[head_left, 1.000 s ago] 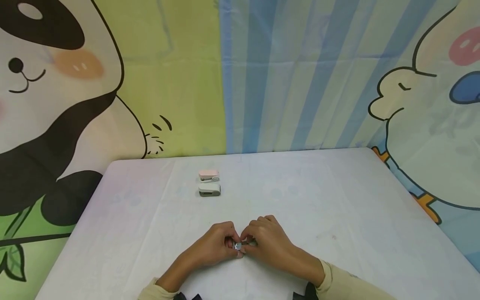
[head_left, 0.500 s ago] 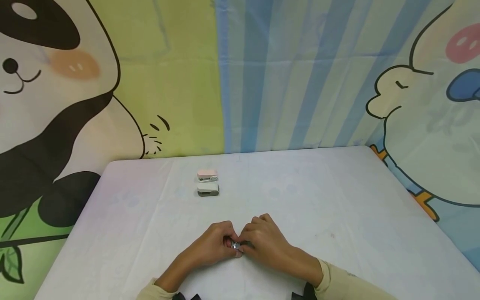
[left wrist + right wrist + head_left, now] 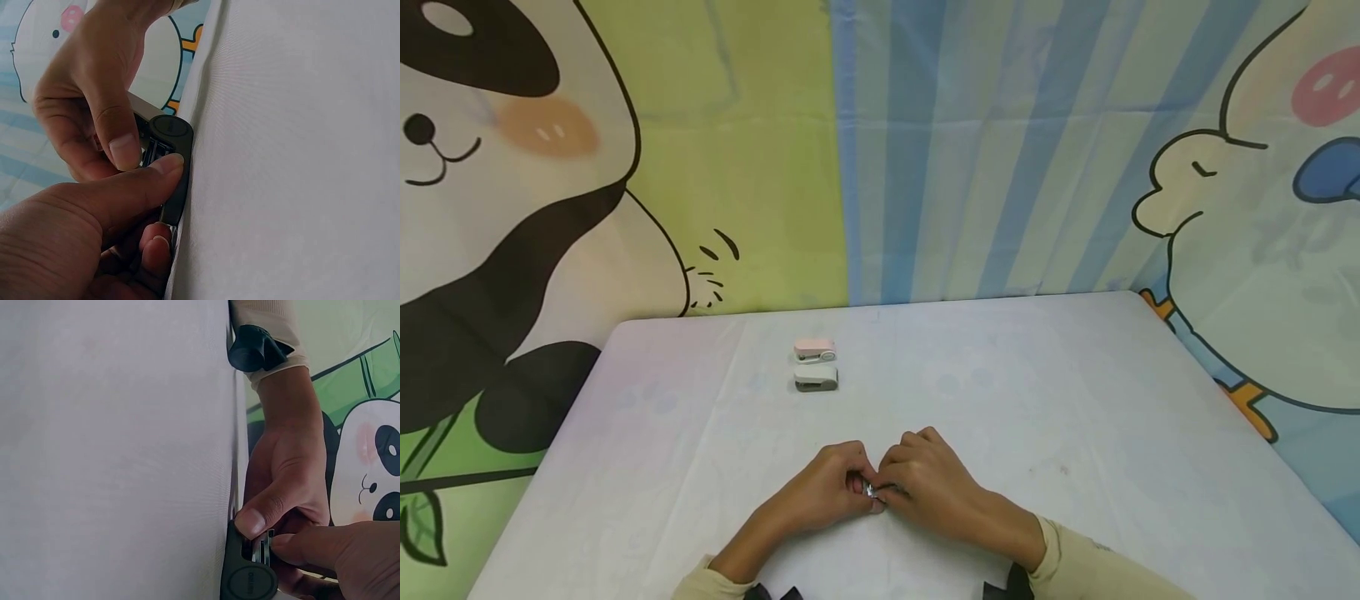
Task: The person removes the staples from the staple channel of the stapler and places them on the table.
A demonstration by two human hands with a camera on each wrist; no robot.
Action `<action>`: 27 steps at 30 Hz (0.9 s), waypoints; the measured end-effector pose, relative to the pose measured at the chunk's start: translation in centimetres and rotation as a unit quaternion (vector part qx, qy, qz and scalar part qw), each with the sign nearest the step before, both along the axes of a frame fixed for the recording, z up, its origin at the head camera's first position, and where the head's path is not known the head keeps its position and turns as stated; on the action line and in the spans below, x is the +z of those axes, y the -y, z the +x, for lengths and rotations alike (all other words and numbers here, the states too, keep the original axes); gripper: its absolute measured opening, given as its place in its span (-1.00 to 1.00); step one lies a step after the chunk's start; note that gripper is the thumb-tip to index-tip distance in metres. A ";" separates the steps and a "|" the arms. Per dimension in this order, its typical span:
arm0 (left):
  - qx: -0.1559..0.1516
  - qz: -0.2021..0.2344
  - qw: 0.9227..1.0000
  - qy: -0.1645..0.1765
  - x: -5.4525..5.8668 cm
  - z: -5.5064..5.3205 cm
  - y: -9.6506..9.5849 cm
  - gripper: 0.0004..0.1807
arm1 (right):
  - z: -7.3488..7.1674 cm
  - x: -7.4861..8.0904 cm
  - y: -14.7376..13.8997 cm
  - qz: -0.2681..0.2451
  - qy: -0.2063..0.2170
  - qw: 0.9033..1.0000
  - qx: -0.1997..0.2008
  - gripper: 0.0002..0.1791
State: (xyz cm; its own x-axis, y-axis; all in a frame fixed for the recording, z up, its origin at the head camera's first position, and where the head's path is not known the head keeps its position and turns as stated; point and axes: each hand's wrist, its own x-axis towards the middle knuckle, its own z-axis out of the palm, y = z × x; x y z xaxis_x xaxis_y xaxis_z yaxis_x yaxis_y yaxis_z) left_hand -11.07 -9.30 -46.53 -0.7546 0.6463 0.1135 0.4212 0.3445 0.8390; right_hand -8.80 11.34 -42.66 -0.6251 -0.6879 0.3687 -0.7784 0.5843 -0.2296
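R grip (image 3: 934, 492) nearer L grip (image 3: 822, 492)

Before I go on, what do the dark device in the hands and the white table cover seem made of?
Dark device: probably plastic, matte, judging by its dull, smooth surface. Silvery part inside it: likely metal, shiny, given its bright glints. White table cover: apparently fabric, matte, from creases and fine texture.

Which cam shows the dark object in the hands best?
Left wrist: the dark object appears large, its round end whole and dark side visible, though partly covered. Right wrist: close too, but the bottom edge crops it. Head: small shiny bits, mostly hidden.
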 end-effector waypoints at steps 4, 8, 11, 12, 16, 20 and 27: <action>0.000 -0.002 1.000 -0.002 -0.1 0.0 -0.1 -0.78 | 0.0 -0.1 -0.1 0.007 -0.010 1.000 0.008 -0.87; 0.004 -0.004 1.000 -0.007 -0.1 -0.1 -0.1 -0.78 | -0.1 -0.2 -0.1 0.004 -0.030 0.999 0.019 -0.86; 0.007 -0.005 1.000 -0.011 -0.1 -0.1 -0.1 -0.77 | -0.2 -0.4 -0.1 -0.004 -0.042 0.999 0.026 -0.89; 0.007 -0.004 1.000 -0.011 -0.1 0.0 -0.1 -0.77 | -0.2 -0.4 -0.1 -0.006 -0.044 0.999 0.028 -0.90; 0.007 -0.003 1.000 -0.013 0.0 0.0 -0.1 -0.77 | -0.4 -0.4 -0.1 -0.008 -0.047 0.998 0.034 -0.92; 0.007 -0.001 1.000 -0.009 0.1 0.0 -0.1 -0.77 | -0.5 -0.2 -0.3 -0.014 -0.018 0.999 0.039 -0.93; 0.007 -0.007 1.000 -0.008 0.3 0.1 -0.1 -0.79 | -0.9 0.1 -0.8 -0.042 0.045 0.997 0.050 -0.90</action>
State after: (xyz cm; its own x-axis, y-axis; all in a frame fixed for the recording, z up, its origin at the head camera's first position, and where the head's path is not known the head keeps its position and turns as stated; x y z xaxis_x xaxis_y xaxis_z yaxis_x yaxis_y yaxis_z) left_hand -11.00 -9.18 -46.19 -0.7622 0.6367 0.1168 0.4300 0.3632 0.8265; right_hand -9.74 12.13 -42.57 -0.5888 -0.7169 0.3732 -0.8053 0.4807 -0.3471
